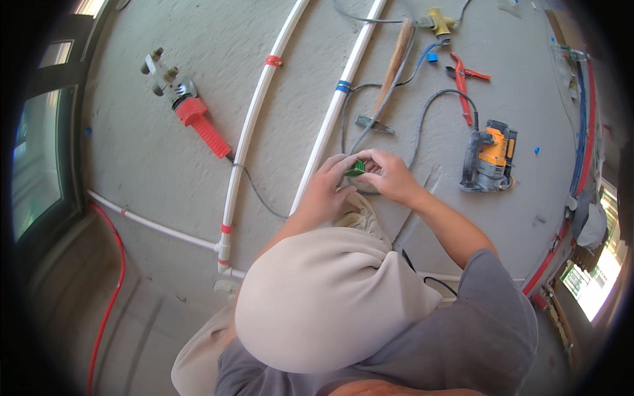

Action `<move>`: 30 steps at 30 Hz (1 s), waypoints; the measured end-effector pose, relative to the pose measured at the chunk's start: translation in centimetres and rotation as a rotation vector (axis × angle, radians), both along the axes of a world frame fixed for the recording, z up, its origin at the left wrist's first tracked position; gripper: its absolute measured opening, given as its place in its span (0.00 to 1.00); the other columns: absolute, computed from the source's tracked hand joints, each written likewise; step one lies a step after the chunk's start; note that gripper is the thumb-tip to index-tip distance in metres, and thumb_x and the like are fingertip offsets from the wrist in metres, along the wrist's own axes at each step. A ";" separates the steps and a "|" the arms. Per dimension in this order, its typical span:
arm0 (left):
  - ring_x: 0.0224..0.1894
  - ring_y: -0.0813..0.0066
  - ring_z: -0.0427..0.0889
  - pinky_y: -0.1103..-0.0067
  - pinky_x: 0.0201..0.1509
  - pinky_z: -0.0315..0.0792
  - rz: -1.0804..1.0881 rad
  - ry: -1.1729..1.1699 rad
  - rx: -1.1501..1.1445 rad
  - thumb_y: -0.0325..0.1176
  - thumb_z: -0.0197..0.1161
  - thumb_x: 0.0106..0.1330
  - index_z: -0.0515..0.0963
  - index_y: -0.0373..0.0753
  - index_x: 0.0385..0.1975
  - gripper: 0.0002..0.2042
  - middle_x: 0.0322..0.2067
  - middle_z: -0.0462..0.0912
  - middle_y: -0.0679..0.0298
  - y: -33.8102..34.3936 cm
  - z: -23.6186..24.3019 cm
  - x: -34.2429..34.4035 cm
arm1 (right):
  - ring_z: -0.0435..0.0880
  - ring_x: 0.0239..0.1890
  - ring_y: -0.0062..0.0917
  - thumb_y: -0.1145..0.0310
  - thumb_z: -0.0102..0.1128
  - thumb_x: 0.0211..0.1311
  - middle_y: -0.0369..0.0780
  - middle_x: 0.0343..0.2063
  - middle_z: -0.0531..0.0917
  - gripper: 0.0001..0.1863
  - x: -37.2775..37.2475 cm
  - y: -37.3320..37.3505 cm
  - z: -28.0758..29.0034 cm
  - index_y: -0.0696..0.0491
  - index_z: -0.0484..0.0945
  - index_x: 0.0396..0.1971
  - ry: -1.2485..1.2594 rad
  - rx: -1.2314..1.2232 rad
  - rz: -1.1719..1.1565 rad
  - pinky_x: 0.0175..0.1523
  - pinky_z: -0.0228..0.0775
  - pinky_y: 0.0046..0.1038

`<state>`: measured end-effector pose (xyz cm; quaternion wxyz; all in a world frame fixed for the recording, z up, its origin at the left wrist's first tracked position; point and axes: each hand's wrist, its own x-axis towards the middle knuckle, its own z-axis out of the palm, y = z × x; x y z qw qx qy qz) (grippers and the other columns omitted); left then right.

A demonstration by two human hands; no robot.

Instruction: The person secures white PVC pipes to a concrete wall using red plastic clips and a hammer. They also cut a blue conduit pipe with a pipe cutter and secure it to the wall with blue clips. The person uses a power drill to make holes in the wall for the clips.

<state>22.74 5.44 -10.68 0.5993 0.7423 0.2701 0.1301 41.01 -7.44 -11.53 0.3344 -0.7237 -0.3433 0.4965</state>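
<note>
The person is crouched over a grey floor with both hands brought together in front of the knee. A small green piece (356, 169) sits between them, just above the floor. The right hand (394, 178) pinches it between thumb and forefinger; the left hand (321, 191) has its fingers curled in against it from the other side, so both grips are narrow and the piece is mostly covered. I can't tell its exact shape from here.

To the left of the hands, two white pipes run away toward the far side: one with red bands (254, 109), and a nearer-to-hand one with a blue band (340, 92). Farther left lies a pipe-heating tool (197, 119) with a red handle and a metal head, its head pointing far left.

Beyond the hands, a hammer (394, 66) lies with its wooden handle reaching far and its head toward us. Right of it are a small blue cap (432, 57) and an open red-handled cutter (460, 82). Near the cutter, on the right, sits an orange and grey power tool (494, 158). A yellowish fitting (438, 22) lies at the far side.
</note>
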 end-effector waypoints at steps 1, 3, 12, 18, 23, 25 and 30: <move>0.43 0.56 0.86 0.69 0.46 0.81 0.009 -0.019 -0.048 0.19 0.72 0.56 0.81 0.35 0.53 0.22 0.47 0.82 0.55 0.0 -0.1 0.9 | 0.89 0.40 0.25 0.76 0.73 0.57 0.43 0.39 0.88 0.22 0.1 0.2 0.3 0.59 0.82 0.53 0.118 -0.008 -0.089 0.47 0.80 0.28; 0.41 0.59 0.87 0.71 0.45 0.81 0.031 -0.037 -0.101 0.18 0.73 0.55 0.82 0.35 0.52 0.22 0.45 0.83 0.56 -0.1 -0.2 2.0 | 0.89 0.41 0.22 0.78 0.73 0.57 0.42 0.39 0.89 0.22 0.6 0.4 0.8 0.61 0.82 0.53 0.307 -0.023 -0.226 0.47 0.80 0.25; 0.36 0.67 0.87 0.75 0.40 0.81 0.147 0.000 -0.124 0.17 0.73 0.52 0.85 0.34 0.44 0.18 0.38 0.84 0.58 0.6 -1.1 3.0 | 0.88 0.40 0.20 0.77 0.74 0.58 0.41 0.40 0.89 0.21 2.5 0.9 0.4 0.65 0.81 0.51 0.594 -0.066 -0.277 0.47 0.80 0.23; 0.33 0.71 0.85 0.78 0.38 0.78 0.361 0.040 -0.025 0.19 0.71 0.51 0.85 0.34 0.40 0.15 0.35 0.85 0.60 0.0 -1.5 3.7 | 0.85 0.37 0.19 0.74 0.75 0.59 0.38 0.38 0.87 0.20 1.7 3.3 0.2 0.64 0.81 0.49 0.651 -0.088 -0.326 0.43 0.79 0.24; 0.31 0.71 0.83 0.77 0.37 0.77 0.473 0.082 0.025 0.21 0.71 0.52 0.85 0.34 0.38 0.13 0.31 0.84 0.59 1.2 -2.3 4.5 | 0.87 0.36 0.27 0.70 0.72 0.62 0.43 0.38 0.88 0.18 1.2 5.1 0.4 0.62 0.82 0.49 0.410 0.012 -0.266 0.44 0.80 0.31; 0.30 0.69 0.83 0.74 0.37 0.77 0.467 0.138 0.057 0.25 0.72 0.52 0.85 0.33 0.36 0.12 0.30 0.84 0.57 1.2 -2.3 5.1 | 0.88 0.35 0.37 0.71 0.68 0.61 0.48 0.37 0.88 0.14 1.2 5.0 0.6 0.61 0.83 0.45 -0.102 0.128 -0.067 0.43 0.80 0.37; 0.32 0.60 0.85 0.67 0.39 0.78 0.410 0.280 -0.005 0.29 0.72 0.51 0.84 0.30 0.33 0.12 0.27 0.85 0.53 -0.9 -1.4 8.1 | 0.86 0.32 0.49 0.75 0.57 0.58 0.48 0.30 0.83 0.04 0.7 2.9 2.7 0.56 0.79 0.32 -0.775 0.069 0.107 0.38 0.79 0.48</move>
